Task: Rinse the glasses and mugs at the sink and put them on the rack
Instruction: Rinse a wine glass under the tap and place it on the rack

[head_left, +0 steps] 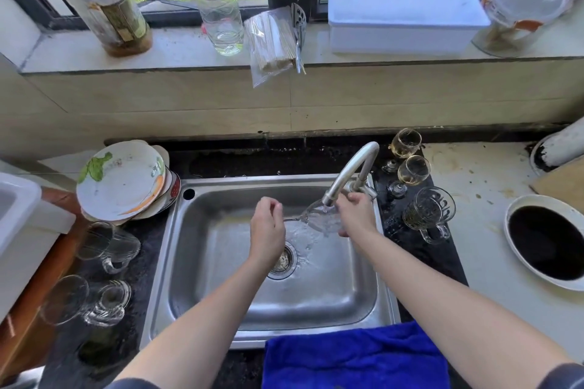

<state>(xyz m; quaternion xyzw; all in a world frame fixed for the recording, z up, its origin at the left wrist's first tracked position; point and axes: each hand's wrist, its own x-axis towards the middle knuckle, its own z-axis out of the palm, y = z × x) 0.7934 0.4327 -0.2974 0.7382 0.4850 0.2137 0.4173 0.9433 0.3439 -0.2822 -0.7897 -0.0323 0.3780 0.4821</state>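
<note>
A clear stemmed glass lies sideways under the running tap, over the steel sink. My left hand pinches its stem and foot. My right hand holds the bowl at the spout. Water splashes down to the drain. Right of the sink stand two stemmed glasses with yellowish liquid and a patterned glass mug. Left of the sink lie a clear mug, a stemmed glass and another glass mug.
Stacked plates lean at the sink's far left corner. A blue cloth hangs over the front edge. A round hole opens in the right counter. Bottles, a jar, a bag of sticks and a white box line the windowsill.
</note>
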